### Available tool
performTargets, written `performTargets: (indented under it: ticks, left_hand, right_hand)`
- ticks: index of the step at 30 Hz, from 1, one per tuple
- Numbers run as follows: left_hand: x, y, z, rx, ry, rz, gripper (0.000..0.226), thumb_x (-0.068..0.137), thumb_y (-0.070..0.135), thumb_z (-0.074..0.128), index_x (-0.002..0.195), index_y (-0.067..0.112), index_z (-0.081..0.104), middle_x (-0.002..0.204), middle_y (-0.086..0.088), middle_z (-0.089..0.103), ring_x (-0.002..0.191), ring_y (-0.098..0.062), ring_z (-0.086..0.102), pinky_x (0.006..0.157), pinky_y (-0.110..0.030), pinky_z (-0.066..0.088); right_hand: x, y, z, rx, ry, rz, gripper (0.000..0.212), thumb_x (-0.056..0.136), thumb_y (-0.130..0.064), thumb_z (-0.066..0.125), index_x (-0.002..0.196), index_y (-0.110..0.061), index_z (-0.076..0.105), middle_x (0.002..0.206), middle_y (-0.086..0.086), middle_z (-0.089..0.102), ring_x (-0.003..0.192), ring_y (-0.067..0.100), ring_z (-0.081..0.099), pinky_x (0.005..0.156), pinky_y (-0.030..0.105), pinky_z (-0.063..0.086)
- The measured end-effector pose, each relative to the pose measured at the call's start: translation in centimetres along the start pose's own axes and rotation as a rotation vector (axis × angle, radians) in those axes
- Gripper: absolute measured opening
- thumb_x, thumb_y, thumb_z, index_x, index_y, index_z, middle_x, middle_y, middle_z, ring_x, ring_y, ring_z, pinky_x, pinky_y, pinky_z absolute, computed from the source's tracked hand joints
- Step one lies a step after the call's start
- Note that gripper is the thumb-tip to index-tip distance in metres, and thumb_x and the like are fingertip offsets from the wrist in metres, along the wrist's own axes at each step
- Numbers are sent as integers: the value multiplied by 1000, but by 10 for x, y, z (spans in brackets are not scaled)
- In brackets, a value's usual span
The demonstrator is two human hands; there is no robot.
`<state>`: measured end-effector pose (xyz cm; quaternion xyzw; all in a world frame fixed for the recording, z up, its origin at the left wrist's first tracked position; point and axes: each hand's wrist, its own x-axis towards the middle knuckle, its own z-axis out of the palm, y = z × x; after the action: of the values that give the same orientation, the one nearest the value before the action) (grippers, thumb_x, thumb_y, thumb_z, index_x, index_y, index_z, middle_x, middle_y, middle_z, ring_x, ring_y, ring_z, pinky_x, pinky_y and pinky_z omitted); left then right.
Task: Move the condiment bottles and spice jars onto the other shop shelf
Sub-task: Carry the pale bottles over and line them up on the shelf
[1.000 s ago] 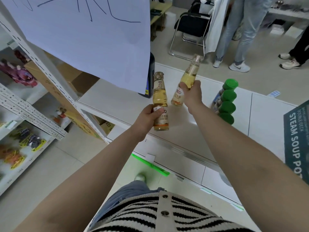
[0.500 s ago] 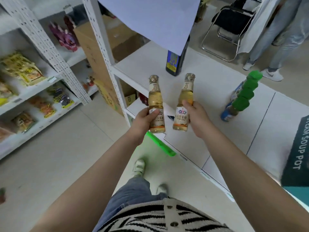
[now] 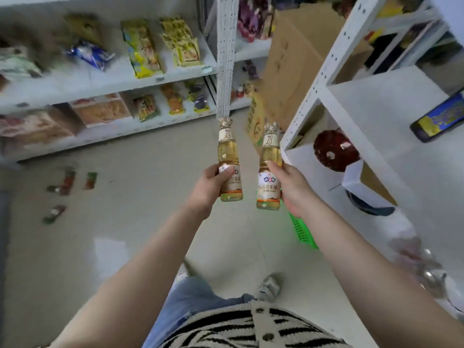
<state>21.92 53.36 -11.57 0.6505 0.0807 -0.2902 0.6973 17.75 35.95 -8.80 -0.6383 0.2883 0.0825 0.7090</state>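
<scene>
My left hand (image 3: 209,188) grips a glass bottle of pale yellow vinegar (image 3: 229,151) by its lower half, held upright over the floor. My right hand (image 3: 292,189) grips a second, matching vinegar bottle (image 3: 270,169), also upright, just right of the first. Both bottles hang in the aisle between two shelf units. The white shelf (image 3: 391,101) they came from is at the right, with a dark bottle (image 3: 438,119) standing on it. Another white shelf unit (image 3: 105,79) with snack packets fills the upper left.
Several small spice jars (image 3: 65,183) lie on the floor at the left. A green basket (image 3: 302,232) sits on the floor by the right shelf. A cardboard box (image 3: 291,64) stands between the shelf units. A red round item (image 3: 335,150) lies on the lower right shelf.
Both hands have carried the bottles off the right shelf and out over the aisle floor. My view has swung left, so the snack shelf is now ahead and the green-capped jars are out of sight.
</scene>
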Motion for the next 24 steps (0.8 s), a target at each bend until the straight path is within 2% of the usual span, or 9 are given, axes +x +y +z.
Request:
performTargets:
  ticks: [5, 11, 14, 17, 19, 22, 24]
  left_hand:
    - [-13, 14, -140, -43, 117, 24, 28, 94, 21, 56, 115, 3, 58, 99, -10, 65, 85, -22, 65, 84, -41, 54]
    - [-27, 36, -260, -129, 283, 53, 17, 93, 22, 57, 102, 8, 62, 96, -11, 64, 84, -24, 63, 87, -43, 53]
    - [-25, 47, -307, -167, 351, 78, 14, 93, 22, 58, 98, 10, 62, 96, -13, 63, 81, -23, 64, 82, -41, 55]
    - [-18, 57, -347, -214, 422, 97, 19, 93, 21, 58, 105, 6, 61, 95, -11, 64, 79, -22, 65, 70, -30, 57]
    - [-11, 67, -372, -239, 463, 110, 27, 93, 21, 58, 112, 1, 59, 96, -11, 64, 79, -21, 65, 67, -27, 58]
    - [10, 86, -406, -281, 532, 132, 31, 92, 23, 59, 115, 1, 58, 99, -12, 67, 85, -24, 67, 77, -34, 58]
    - [30, 103, -429, -306, 582, 139, 32, 92, 25, 60, 115, 3, 59, 102, -12, 68, 90, -27, 67, 84, -40, 56]
  right_hand:
    - [27, 1, 144, -79, -182, 61, 26, 97, -26, 51, 112, -6, 58, 105, 13, 65, 93, 25, 64, 88, 46, 52]
    - [47, -17, 270, -117, -352, 82, 18, 96, -25, 52, 104, -11, 59, 89, 5, 64, 79, 18, 62, 73, 34, 53]
    - [63, -30, 321, -158, -417, 63, 14, 96, -25, 52, 98, -13, 60, 87, 3, 64, 78, 17, 63, 73, 34, 53]
    - [84, -43, 367, -206, -482, 53, 16, 96, -25, 51, 99, -12, 59, 89, 5, 64, 81, 18, 63, 76, 36, 52]
    - [100, -53, 397, -220, -525, 50, 17, 96, -25, 51, 99, -11, 59, 90, 6, 64, 81, 19, 63, 76, 36, 52]
    - [128, -73, 440, -232, -573, 45, 16, 96, -25, 51, 99, -11, 59, 89, 6, 64, 79, 18, 63, 74, 34, 53]
    - [151, -88, 470, -248, -606, 28, 21, 96, -25, 52, 106, -8, 58, 92, 6, 64, 81, 18, 63, 73, 34, 53]
